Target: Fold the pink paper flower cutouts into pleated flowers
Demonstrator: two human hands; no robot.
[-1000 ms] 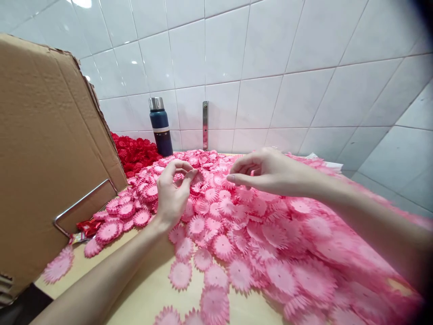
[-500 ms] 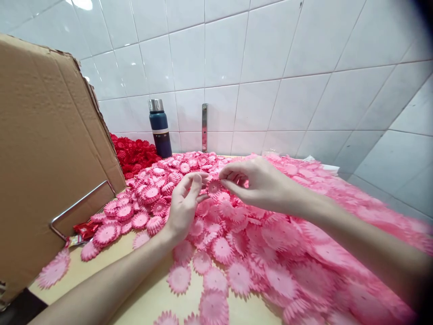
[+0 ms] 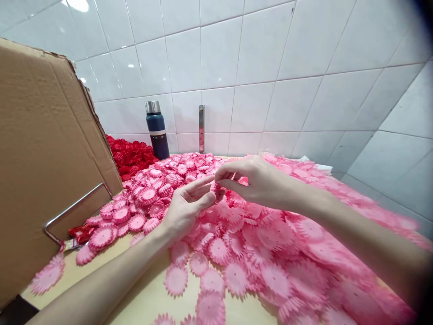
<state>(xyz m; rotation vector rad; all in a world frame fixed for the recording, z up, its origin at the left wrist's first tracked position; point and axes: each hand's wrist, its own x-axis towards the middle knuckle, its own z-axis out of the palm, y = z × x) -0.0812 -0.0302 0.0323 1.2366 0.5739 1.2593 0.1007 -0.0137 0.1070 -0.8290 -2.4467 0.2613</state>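
Over the heap, my left hand (image 3: 189, 205) and my right hand (image 3: 246, 178) meet at a small pink scalloped fabric petal disc (image 3: 214, 187). The left thumb and fingers close around its left and lower side. My right thumb and forefinger pinch at its upper right edge; the exact grip is partly hidden. Loose flat pink petal discs (image 3: 237, 275) with small centre holes lie below and to the right. Thicker pink stacked discs (image 3: 147, 196) are piled to the left of my hands.
A cardboard box (image 3: 50, 171) stands at left, a bent metal rod (image 3: 76, 205) and red wrapper (image 3: 81, 234) beside it. Behind are a red petal pile (image 3: 130, 155), a dark blue bottle (image 3: 157, 131) and a metal bracket (image 3: 202, 128) against the tiled wall (image 3: 257, 49).
My left hand has moved right and its thumb has come down onto the pink disc. The disc has turned more edge-on. My right hand keeps its pinch. The view has shifted slightly.
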